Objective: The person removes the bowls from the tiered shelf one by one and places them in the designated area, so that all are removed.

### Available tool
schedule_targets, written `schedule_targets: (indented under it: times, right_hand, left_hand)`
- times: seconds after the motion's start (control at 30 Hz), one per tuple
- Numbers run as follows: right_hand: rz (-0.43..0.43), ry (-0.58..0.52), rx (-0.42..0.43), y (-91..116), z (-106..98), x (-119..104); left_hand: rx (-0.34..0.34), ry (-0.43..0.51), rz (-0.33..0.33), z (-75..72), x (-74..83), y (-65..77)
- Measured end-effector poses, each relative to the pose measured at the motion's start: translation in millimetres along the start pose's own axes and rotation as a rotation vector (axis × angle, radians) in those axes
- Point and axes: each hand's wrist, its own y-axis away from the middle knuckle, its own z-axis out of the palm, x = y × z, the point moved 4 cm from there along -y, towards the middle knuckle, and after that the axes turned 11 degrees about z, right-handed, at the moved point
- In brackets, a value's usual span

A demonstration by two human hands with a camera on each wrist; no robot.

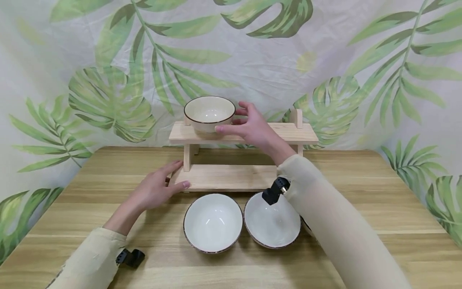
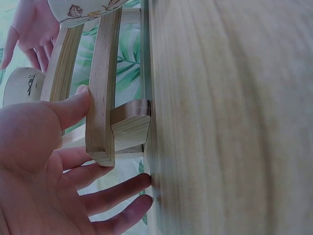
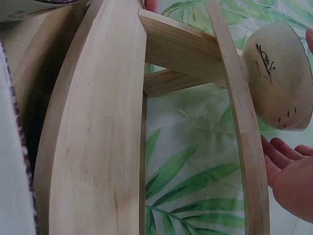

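Note:
A two-tier wooden shelf rack [image 1: 231, 176] stands on the table. My left hand [image 1: 155, 188] holds the left end of its lower board, thumb over the front corner; in the left wrist view the other fingers [image 2: 117, 191] extend past the board's end. A small cream bowl [image 1: 209, 114] with a dark rim sits upright at the left of the upper board. My right hand [image 1: 252, 124] is spread around the bowl's right side, thumb low in front, fingers behind. In the right wrist view, fingers [image 3: 281, 149] show beside the bowl [image 3: 279, 78], with a gap between.
Two larger white bowls [image 1: 213, 222] [image 1: 272, 224] stand side by side on the table [image 1: 173, 265] before the rack. Another bowl [image 1: 306, 226] is mostly hidden by the right sleeve [image 1: 335, 216]. A leaf-patterned cloth [image 1: 267, 72] hangs behind the table.

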Motion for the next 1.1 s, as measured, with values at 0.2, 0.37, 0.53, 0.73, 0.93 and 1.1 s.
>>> schedule_targets:
  times: [0.2,0.37,0.53,0.73,0.93,1.1]
  right_hand:
    - [-0.003,-0.040,-0.011,-8.1,7.8,-3.9]
    - [-0.035,-0.033,-0.001,-15.1,16.8,-6.5]
    - [-0.051,-0.048,0.001,-20.9,23.2,-8.5]
    - [-0.045,-0.085,0.006,-24.6,23.0,-9.1]
    - [-0.048,-0.042,0.025,-26.5,22.2,-10.8]
    - [-0.056,-0.047,0.030,-28.4,27.4,-12.2]
  left_hand:
    - [-0.001,0.005,-0.006,0.1,-1.2,1.6]
    - [-0.002,0.012,-0.015,0.0,-1.6,2.8]
    - [-0.004,0.010,-0.018,-0.4,-0.9,2.9]
    - [-0.003,0.007,-0.009,0.1,1.0,0.1]
    - [0.000,0.009,-0.003,0.3,1.3,-0.4]
    - [0.000,0.013,-0.014,-0.6,0.2,1.2]
